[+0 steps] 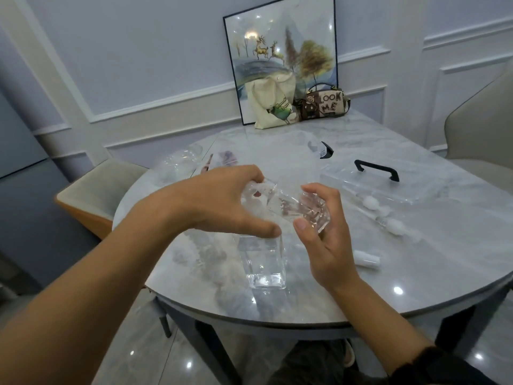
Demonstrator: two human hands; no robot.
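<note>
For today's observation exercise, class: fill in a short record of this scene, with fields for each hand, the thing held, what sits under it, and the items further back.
left hand: grips one end of the clear faceted piece
right hand: fingers curled round its other end
held thing: transparent, lifted above the marble table
below it: clear rectangular block, on the table
right side: clear lid with black handle, lying flat
far edge: tote bag, handbag, framed picture

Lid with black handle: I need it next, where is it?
Head view: the lid lies on the right side of the table, beyond the right hand.
</note>
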